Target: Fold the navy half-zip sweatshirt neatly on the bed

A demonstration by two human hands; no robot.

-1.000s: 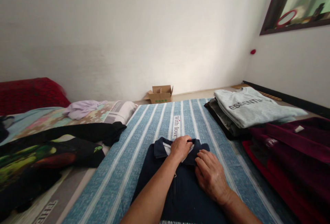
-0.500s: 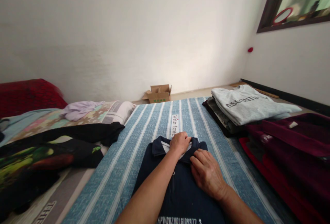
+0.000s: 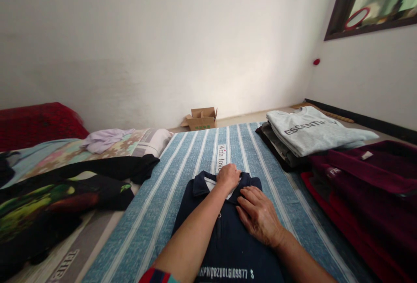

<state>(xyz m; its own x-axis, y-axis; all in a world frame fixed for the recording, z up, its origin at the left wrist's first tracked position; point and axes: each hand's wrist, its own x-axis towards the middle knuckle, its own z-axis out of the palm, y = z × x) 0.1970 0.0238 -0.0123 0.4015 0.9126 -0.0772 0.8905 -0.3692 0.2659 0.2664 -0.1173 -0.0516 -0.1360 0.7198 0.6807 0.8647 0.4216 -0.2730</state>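
A navy polo shirt (image 3: 228,244) lies flat on a blue-and-white striped mattress (image 3: 130,235), its collar toward the far end and white lettering near the bottom of the view. My left hand (image 3: 228,177) is curled over the collar's middle, gripping the dark fabric. My right hand (image 3: 259,215) rests flat on the chest just below the collar, fingers slightly spread and holding nothing. A white inner collar edge shows beside my left hand. The shirt's lower part runs out of view.
A folded stack topped by a grey ESSENTIAL sweatshirt (image 3: 309,131) and maroon garments (image 3: 368,174) lie to the right. Black clothing (image 3: 97,179) and a lilac cloth (image 3: 107,139) lie to the left. A cardboard box (image 3: 202,119) stands against the far wall.
My right hand has slid slightly left toward the collar. The view has tilted, bringing more of the shirt's lettering and a striped sleeve edge into sight. My left hand stays on the collar.
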